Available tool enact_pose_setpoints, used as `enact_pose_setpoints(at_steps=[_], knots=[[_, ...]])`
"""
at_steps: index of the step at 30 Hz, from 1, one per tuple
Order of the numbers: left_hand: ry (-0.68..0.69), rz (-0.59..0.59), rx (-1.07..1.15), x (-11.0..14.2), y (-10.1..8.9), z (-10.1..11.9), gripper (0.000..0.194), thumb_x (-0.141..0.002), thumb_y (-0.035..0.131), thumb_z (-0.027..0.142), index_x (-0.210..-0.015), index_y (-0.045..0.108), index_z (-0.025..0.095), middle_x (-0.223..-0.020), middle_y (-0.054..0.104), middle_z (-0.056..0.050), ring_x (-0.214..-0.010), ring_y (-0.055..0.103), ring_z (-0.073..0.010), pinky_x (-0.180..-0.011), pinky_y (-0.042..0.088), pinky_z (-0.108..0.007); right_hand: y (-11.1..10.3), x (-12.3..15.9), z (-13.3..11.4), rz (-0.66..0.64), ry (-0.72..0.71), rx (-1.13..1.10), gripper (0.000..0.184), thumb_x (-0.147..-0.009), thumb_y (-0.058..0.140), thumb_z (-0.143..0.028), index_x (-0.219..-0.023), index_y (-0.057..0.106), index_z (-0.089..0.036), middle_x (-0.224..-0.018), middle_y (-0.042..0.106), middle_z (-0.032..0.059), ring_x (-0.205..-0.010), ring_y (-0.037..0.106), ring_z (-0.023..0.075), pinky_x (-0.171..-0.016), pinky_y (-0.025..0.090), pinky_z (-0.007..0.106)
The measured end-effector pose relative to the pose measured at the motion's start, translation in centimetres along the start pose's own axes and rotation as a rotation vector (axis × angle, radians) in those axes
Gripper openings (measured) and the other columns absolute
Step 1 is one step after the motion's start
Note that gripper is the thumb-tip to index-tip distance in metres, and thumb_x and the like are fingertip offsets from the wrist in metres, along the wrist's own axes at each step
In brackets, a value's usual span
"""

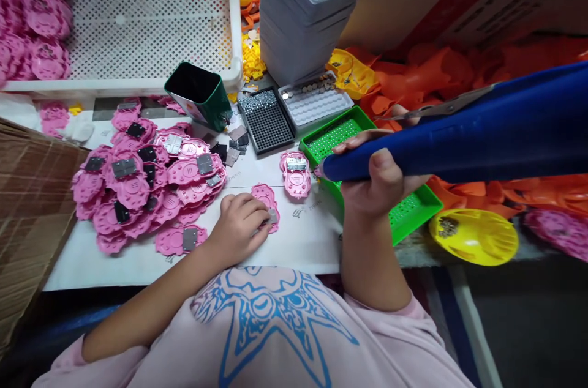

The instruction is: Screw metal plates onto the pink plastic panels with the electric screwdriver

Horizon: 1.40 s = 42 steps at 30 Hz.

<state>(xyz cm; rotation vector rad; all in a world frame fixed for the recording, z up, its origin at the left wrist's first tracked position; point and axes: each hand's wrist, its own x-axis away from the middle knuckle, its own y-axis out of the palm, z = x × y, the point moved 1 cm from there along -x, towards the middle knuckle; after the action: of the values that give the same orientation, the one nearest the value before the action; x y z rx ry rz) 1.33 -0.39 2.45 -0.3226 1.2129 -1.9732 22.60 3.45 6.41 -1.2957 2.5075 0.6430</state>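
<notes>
On the counter [316, 247], stacked trays [303, 33] stand beyond my left hand [242, 224], curled over a pink plate [263, 193], grip unclear; my right hand [377, 187] holds a tool [459, 137], part-blocking a green tray [416, 213].

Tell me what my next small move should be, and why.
Probably bring the tip of the blue tool left to the pink part under your left hand: your right hand holds the tool, and its tip sits right of that part.
</notes>
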Motion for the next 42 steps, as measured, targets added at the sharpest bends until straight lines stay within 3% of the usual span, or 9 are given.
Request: enact_pose_setpoints(at_steps=[9,14,19,28,42], knots=[[-0.077,0.014,0.017,0.05,0.34,0.02,0.011,-0.089,0.055,0.023,-0.089,0.066,0.02,-0.092,0.07,-0.004,-0.094,0.058,-0.022,-0.086,0.036,-0.039,0.18,0.03,0.04,0.009,-0.051,0.093,0.038,-0.071,0.064,-0.061,-0.081,0.059,-0.024,-0.071,0.05,0.0003,-0.056,0.052,0.012,-0.053,0.052,0.033],[-0.058,0.05,0.027,0.03,0.49,-0.03,0.009,-0.088,0.057,0.022,-0.09,0.065,0.019,-0.092,0.07,-0.005,-0.093,0.058,-0.0218,-0.086,0.037,-0.039,0.18,-0.04,0.0,0.01,-0.043,-0.025,0.03,-0.071,0.069,-0.05,-0.077,0.058,-0.023,-0.07,0.054,-0.0005,-0.057,0.055,0.0118,-0.054,0.052,0.031],[-0.054,0.075,0.045,0.07,0.65,-0.08,0.007,-0.087,0.059,0.02,-0.09,0.066,0.018,-0.092,0.07,-0.005,-0.092,0.057,-0.0215,-0.086,0.037,-0.039,0.13,-0.23,0.32,0.025,-0.089,-0.127,0.029,-0.068,0.073,-0.043,-0.085,0.058,-0.025,-0.069,0.055,-0.0035,-0.058,0.054,0.0105,-0.051,0.052,0.026],[-0.062,0.078,0.052,0.14,0.86,-0.23,0.006,-0.086,0.061,0.021,-0.09,0.066,0.019,-0.091,0.07,-0.004,-0.093,0.057,-0.021,-0.085,0.035,-0.039,0.15,-0.19,0.22,-0.006,-0.063,-0.15,0.021,-0.069,0.071,-0.039,-0.07,0.06,-0.022,-0.068,0.059,-0.0029,-0.055,0.057,0.0094,-0.054,0.053,0.026],[-0.007,0.103,0.057,-0.04,0.73,-0.28,0.007,-0.087,0.058,0.018,-0.09,0.064,0.019,-0.089,0.069,-0.003,-0.093,0.055,-0.0219,-0.084,0.037,-0.038,0.15,-0.2,-0.09,-0.007,-0.072,-0.184,0.021,-0.072,0.068,-0.033,-0.09,0.062,-0.026,-0.072,0.056,-0.0031,-0.06,0.057,0.0095,-0.054,0.054,0.024]])
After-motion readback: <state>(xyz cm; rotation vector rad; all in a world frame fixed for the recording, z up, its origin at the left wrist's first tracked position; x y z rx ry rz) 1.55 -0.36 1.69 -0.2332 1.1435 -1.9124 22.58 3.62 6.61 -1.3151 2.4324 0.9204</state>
